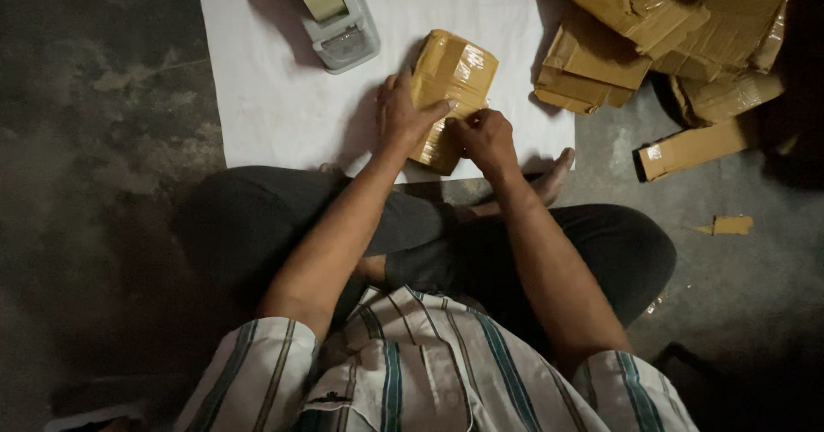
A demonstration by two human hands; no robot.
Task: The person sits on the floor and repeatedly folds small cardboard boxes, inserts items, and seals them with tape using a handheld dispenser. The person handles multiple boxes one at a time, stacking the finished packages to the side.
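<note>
Pressing my left hand [402, 114] flat on the taped brown parcel [451, 97], I pinch its near edge with my right hand [487, 136]; it lies glossy on the white sheet [266, 97].

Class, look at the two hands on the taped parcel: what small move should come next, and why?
Probably press the loose tape down along the near edge. The left hand lies flat on the parcel, steadying it on the white sheet, while the right hand pinches at that edge. The tape dispenser stands idle behind.
</note>
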